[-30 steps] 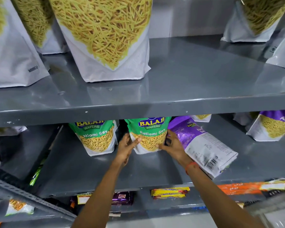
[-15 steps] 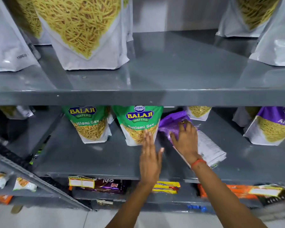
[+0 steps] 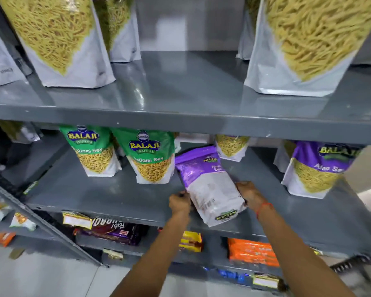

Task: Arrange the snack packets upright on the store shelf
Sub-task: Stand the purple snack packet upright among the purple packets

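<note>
1. We see the left hand (image 3: 179,202) and the right hand (image 3: 250,195) each clasping a side of the purple packet (image 3: 210,185).
2. That packet lies tilted, back panel up, on the middle shelf (image 3: 99,196) near its front edge.
3. Behind it, two green packets (image 3: 151,155) stand upright; another purple packet (image 3: 317,168) stands to the right.
4. Large sev bags (image 3: 58,39) occupy the upper shelf.

Flat packet (image 3: 210,185) on shelf (image 3: 94,196), right of upright packets (image 3: 151,155)
</note>
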